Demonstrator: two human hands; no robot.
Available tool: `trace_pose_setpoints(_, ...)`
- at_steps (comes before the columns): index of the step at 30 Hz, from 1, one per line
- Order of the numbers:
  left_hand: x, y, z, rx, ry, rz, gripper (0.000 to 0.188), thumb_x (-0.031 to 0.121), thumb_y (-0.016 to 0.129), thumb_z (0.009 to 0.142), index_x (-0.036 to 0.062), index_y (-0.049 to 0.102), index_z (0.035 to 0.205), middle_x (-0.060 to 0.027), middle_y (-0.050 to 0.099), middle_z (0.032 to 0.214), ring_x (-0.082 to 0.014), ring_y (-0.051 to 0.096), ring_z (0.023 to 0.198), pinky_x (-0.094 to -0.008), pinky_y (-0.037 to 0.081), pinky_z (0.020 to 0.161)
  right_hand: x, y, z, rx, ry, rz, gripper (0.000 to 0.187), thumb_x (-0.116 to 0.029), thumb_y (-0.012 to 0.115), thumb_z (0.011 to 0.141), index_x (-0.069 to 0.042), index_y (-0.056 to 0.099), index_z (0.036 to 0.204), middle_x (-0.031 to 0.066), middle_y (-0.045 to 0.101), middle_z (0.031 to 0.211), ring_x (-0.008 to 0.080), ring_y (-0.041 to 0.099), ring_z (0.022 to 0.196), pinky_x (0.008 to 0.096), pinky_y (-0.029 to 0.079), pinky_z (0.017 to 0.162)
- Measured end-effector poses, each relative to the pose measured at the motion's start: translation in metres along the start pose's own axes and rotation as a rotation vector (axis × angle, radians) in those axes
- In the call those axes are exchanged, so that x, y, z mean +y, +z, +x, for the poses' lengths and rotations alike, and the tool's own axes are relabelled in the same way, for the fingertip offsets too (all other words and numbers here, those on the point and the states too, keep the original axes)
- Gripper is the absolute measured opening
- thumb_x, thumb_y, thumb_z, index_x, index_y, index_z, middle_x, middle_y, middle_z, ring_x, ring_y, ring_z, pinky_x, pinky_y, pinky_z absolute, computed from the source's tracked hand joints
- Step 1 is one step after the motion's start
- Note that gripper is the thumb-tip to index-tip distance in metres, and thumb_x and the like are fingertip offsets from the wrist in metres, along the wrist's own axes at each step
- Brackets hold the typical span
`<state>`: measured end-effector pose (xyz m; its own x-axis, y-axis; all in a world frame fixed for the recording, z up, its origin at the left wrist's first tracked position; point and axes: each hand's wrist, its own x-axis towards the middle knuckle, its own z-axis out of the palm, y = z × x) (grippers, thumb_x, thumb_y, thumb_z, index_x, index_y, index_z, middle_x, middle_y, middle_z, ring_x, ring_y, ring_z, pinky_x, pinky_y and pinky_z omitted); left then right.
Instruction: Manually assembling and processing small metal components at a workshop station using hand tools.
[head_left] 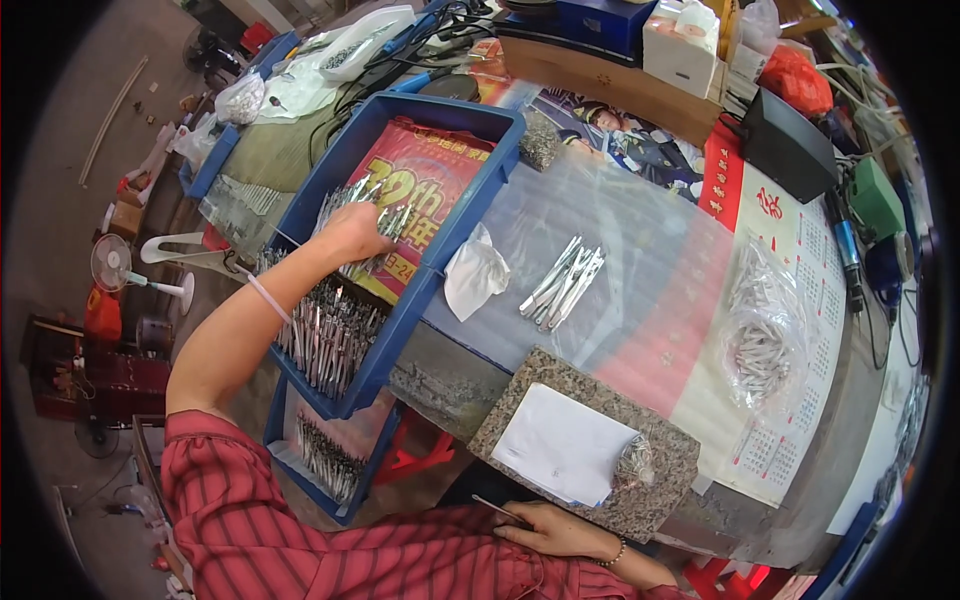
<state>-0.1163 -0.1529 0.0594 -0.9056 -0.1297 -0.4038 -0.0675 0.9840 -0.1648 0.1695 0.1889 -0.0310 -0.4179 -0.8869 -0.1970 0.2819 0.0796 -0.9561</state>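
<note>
Slim metal tools (330, 345) crowd a blue crate (488, 185) at left; the left hand (358, 232) reaches among them, its grip hidden; a hasty pull could snag neighbours. Lower centre, a thin metal piece (497, 508) is pinched in the right hand (552, 529); loosened fingers could drop it.

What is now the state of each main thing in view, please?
Left hand: inside the upper blue bin
Upper blue bin: open, partly filled
Right hand: holding a thin metal piece
Lower blue bin: open, partly filled
Tissue: crumpled
Bunched metal pieces: lying loosely together
White paper: lying flat
Clear bag: filled, closure unclear
</note>
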Motion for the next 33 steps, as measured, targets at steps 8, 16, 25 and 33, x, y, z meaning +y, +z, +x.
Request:
trace_pose_setpoints(8, -0.012, -0.002, 0.006, -0.072, -0.005, -0.077, 0.049, 0.04, 0.078, 0.064, -0.0062, 0.067, 0.076, -0.0247, 0.067, 0.086, -0.0363, 0.065, 0.085, -0.0399, 0.051, 0.079, 0.005, 0.0, 0.001, 0.004, -0.014, 0.012, 0.028, -0.025, 0.055, 0.096, 0.002, 0.053, 0.103, 0.0149, 0.061, 0.087, 0.0207, 0.06, 0.079, 0.0331, 0.048, 0.071)
trace_pose_setpoints(16, -0.008, 0.01, 0.009, -0.053, 0.181, -0.03, 0.046, 0.037, 0.075, 0.067, -0.0064, 0.066, 0.08, -0.0257, 0.066, 0.088, -0.0368, 0.064, 0.088, -0.0415, 0.05, 0.079, 0.013, 0.003, 0.002, 0.017, -0.017, 0.026, 0.028, -0.025, 0.056, 0.096, 0.002, 0.052, 0.105, 0.0159, 0.063, 0.088, 0.0217, 0.061, 0.079, 0.0331, 0.048, 0.072)
trace_pose_setpoints(25, -0.004, 0.016, 0.009, -0.05, 0.283, -0.094, 0.051, 0.028, 0.071, 0.07, -0.0113, 0.053, 0.097, -0.0329, 0.059, 0.101, -0.0413, 0.059, 0.098, -0.0426, 0.047, 0.084, 0.024, 0.006, 0.004, 0.014, -0.04, 0.025, 0.027, -0.024, 0.057, 0.095, 0.001, 0.053, 0.103, 0.0155, 0.062, 0.084, 0.0218, 0.059, 0.075, 0.0335, 0.047, 0.068)
trace_pose_setpoints(33, -0.002, 0.0, 0.002, -0.164, 0.298, -0.185, 0.078, 0.022, 0.066, 0.072, -0.0068, 0.033, 0.136, -0.0322, 0.058, 0.112, -0.0404, 0.056, 0.108, -0.0398, 0.044, 0.093, 0.033, 0.007, 0.003, 0.031, -0.054, 0.021, 0.027, -0.025, 0.057, 0.094, 0.001, 0.053, 0.101, 0.0155, 0.062, 0.083, 0.0221, 0.059, 0.075, 0.0338, 0.047, 0.067)
